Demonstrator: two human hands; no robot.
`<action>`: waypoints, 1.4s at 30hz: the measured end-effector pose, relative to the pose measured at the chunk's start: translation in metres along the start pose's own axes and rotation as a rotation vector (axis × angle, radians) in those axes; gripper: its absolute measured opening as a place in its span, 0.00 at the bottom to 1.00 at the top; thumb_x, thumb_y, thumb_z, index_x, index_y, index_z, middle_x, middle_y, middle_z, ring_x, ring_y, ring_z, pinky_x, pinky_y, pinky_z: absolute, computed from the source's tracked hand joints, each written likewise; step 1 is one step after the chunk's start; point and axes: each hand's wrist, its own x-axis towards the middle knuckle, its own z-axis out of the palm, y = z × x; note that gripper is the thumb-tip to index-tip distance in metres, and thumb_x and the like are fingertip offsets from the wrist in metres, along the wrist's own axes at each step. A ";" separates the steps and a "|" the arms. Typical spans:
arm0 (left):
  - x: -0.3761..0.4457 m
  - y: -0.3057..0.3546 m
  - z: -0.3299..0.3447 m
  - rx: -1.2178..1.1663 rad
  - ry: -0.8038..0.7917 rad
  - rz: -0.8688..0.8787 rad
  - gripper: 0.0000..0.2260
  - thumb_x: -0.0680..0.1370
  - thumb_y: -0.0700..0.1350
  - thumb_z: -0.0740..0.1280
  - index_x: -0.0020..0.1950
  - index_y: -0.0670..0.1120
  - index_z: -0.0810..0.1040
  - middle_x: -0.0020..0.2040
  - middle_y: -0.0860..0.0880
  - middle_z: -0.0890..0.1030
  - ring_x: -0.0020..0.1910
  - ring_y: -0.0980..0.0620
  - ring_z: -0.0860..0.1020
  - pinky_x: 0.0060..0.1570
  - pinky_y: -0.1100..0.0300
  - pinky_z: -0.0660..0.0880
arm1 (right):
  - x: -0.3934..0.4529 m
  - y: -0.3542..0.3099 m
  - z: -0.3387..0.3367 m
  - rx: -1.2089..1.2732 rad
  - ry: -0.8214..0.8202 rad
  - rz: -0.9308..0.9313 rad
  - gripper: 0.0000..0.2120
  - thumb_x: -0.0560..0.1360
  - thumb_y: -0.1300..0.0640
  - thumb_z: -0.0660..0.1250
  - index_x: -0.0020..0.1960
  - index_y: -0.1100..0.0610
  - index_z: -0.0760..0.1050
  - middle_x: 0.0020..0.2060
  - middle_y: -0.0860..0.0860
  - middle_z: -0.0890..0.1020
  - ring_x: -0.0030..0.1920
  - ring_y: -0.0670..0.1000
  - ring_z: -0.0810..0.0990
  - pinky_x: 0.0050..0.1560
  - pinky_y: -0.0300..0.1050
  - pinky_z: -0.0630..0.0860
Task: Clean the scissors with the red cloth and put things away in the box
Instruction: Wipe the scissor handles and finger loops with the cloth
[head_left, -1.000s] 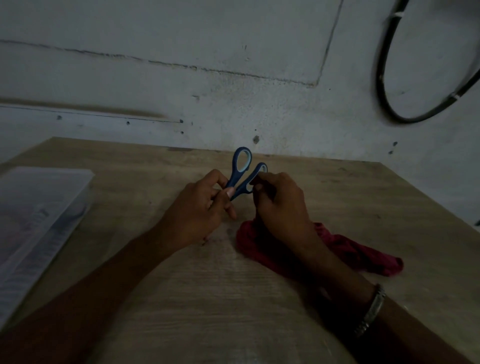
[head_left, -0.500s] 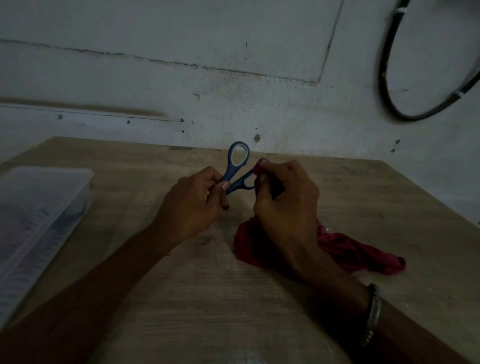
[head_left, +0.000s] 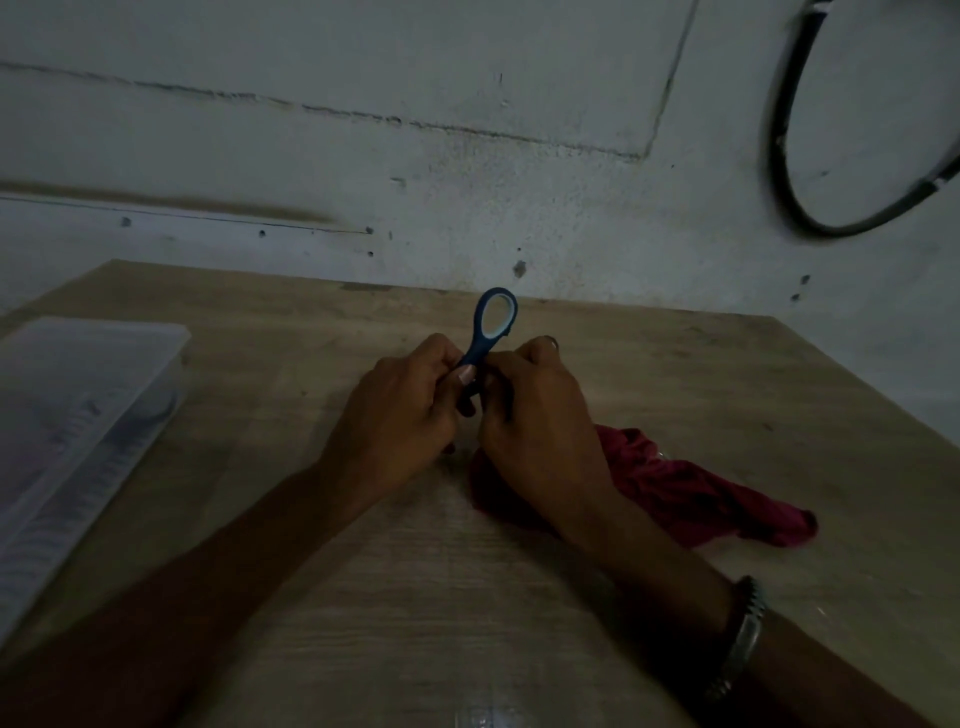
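Blue-handled scissors stand upright above the middle of the wooden table, one finger loop showing and the blades hidden behind my hands. My left hand grips the scissors just below the loop, thumb on the front. My right hand is curled against the scissors' right side and holds the red cloth, which trails from under that hand onto the table to the right. Whether the second loop is inside my right hand I cannot tell.
A clear plastic box with a lid on it sits at the table's left edge. A grey wall rises right behind the table, with a black cable loop hanging at the upper right. A metal watch band is on my right wrist.
The two handle loops, spread apart a second ago, have come together so only one shows. My right hand has slid in against my left hand.
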 end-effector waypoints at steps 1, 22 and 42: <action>0.000 -0.002 -0.001 0.025 0.001 0.006 0.05 0.83 0.51 0.62 0.51 0.52 0.76 0.41 0.58 0.85 0.33 0.59 0.83 0.38 0.49 0.81 | 0.000 0.001 0.003 -0.003 -0.019 -0.019 0.09 0.83 0.62 0.65 0.59 0.56 0.83 0.45 0.48 0.71 0.41 0.43 0.69 0.40 0.31 0.68; -0.003 -0.002 -0.007 0.232 0.118 0.086 0.07 0.82 0.53 0.63 0.54 0.53 0.78 0.44 0.56 0.86 0.38 0.55 0.82 0.38 0.55 0.78 | 0.003 0.000 -0.004 -0.085 -0.104 -0.081 0.10 0.83 0.58 0.64 0.62 0.54 0.80 0.51 0.49 0.72 0.44 0.48 0.75 0.43 0.43 0.75; 0.002 0.010 -0.030 -1.385 -0.709 -0.807 0.17 0.80 0.44 0.56 0.43 0.42 0.83 0.30 0.52 0.64 0.19 0.60 0.57 0.19 0.68 0.53 | 0.013 0.005 -0.025 0.297 0.407 -0.157 0.15 0.86 0.61 0.65 0.71 0.59 0.80 0.50 0.47 0.77 0.45 0.43 0.80 0.42 0.39 0.81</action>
